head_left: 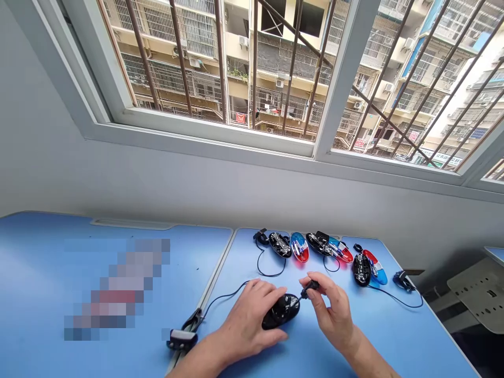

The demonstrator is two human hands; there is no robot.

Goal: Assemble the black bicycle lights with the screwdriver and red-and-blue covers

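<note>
A black oval device (289,311), looking like a computer mouse, lies on the blue table in front of me. My left hand (254,317) is wrapped round its left side, thumb and fingers gripping it. Just right of it, my right hand (333,312) pinches a small black tool (310,287), perhaps a short screwdriver, between thumb and index finger. The tool's thin shaft slants down to the right edge of the device. A black cable runs left from under my left hand.
Opened black mice with cables (280,244) and blue-and-red covers (300,247) lie along the back of the table (236,362). At the lower left sits a black clip-like device (182,340). A pixelated patch covers the left table. Behind is a barred window.
</note>
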